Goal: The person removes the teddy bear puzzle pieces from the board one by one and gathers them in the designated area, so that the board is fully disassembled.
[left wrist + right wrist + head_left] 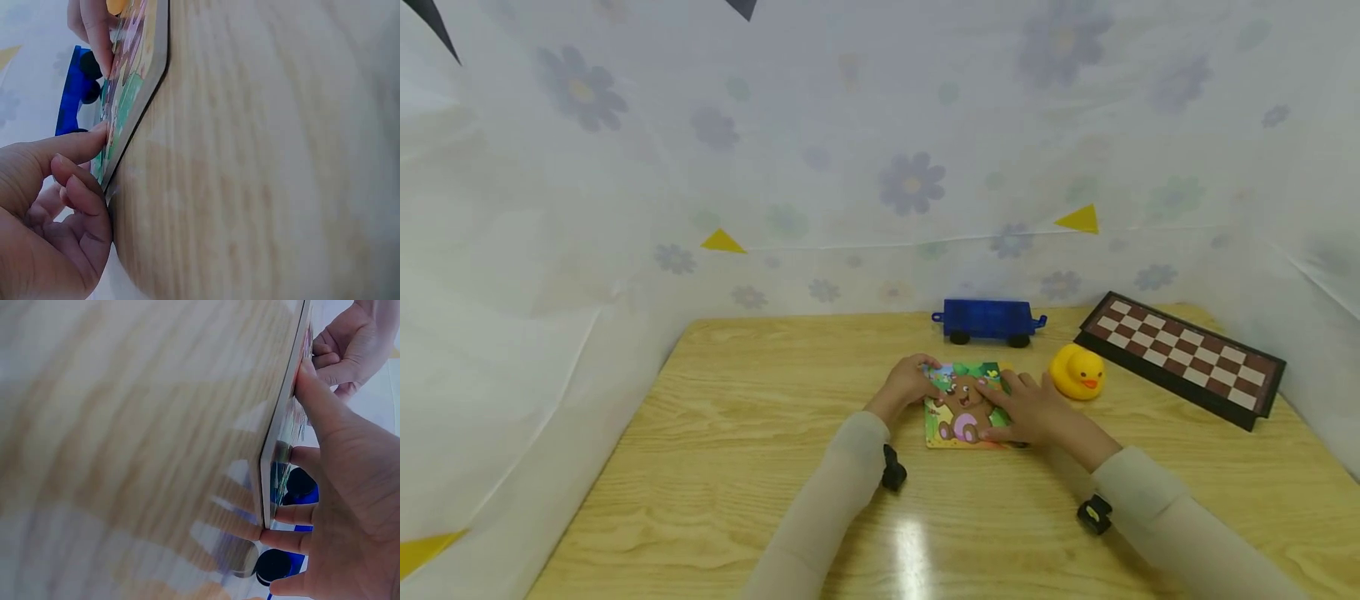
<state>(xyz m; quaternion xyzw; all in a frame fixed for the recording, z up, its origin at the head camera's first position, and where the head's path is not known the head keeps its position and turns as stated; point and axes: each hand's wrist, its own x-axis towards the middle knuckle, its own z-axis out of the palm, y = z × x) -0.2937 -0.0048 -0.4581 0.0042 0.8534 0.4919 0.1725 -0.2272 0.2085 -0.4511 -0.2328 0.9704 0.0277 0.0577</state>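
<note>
A thin square picture board [964, 408] with a smiling brown bear on its face lies flat on the wooden table. At its left edge is my left hand [910, 383], the thumb on the printed face and the other fingers curled against the side, pinching it, as the left wrist view shows. My right hand [1037, 408] spreads over the board's right part with fingers fairly straight. In the right wrist view the right thumb [322, 403] touches the board's near side, while the fingers reach across its far corner.
Behind the board stands a blue toy wagon [988, 321] with black wheels. A yellow rubber duck [1077, 372] sits just beyond the right hand. Further right a folded checkered game board [1183, 354] lies at a slant. Flower-printed white cloth [820, 167] walls the table's back and sides.
</note>
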